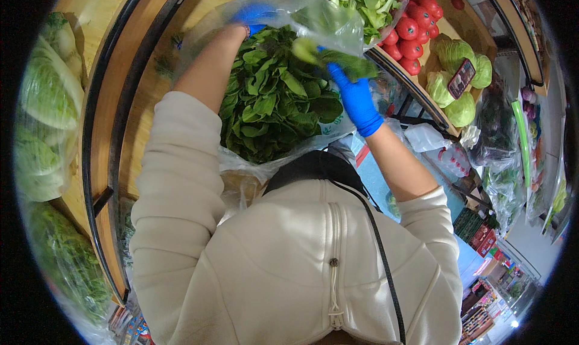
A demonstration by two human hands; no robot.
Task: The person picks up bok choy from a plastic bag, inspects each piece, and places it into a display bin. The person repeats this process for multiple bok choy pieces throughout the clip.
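A blue glove covers my right hand (357, 100), which grips a small leafy green with a pale stalk, likely a bok choy (353, 65). It is held just over a large heap of dark leafy greens (276, 100) in front of my body. Clear plastic bag film (312, 10) spreads along the far side of the heap, and more of it shows below the leaves. My left hand (254, 14), also gloved in blue, is at the heap's far left edge. Film partly covers it and it is blurred, so its grip is not clear.
Bok choy (371, 5) in plastic, red tomatoes (414, 28) and round cabbages (457, 80) occupy the wooden shelf ahead. A phone (462, 78) leans on the cabbages. At left, a black-edged rail (102, 119) stands before wrapped Chinese cabbages (47, 96). Bagged vegetables (497, 132) lie right.
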